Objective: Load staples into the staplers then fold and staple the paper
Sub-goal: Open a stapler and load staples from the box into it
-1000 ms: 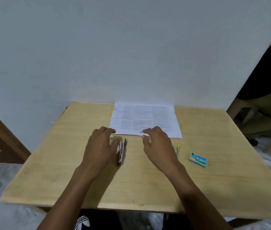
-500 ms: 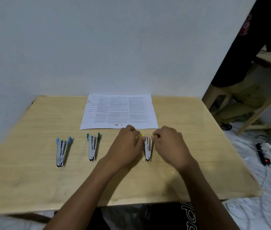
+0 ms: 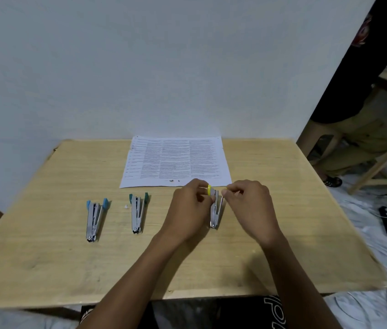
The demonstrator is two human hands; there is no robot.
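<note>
Head view is showing both hands meeting over the yellow-tipped stapler (image 3: 215,210), which is lying opened on the wooden counter (image 3: 45,257) just below the printed paper (image 3: 176,162). The left hand (image 3: 187,210) is curling its fingers (image 3: 199,186) around the stapler's yellow end, pinching it. The right hand (image 3: 249,207) is closing its fingers (image 3: 225,191) on the other yellow tip. The teal stapler (image 3: 138,213) and blue stapler (image 3: 94,219) are lying opened to the left, well apart.

both hands (image 3: 189,211) gripping yellow stapler (image 3: 215,207); paper (image 3: 176,162) behind
</note>
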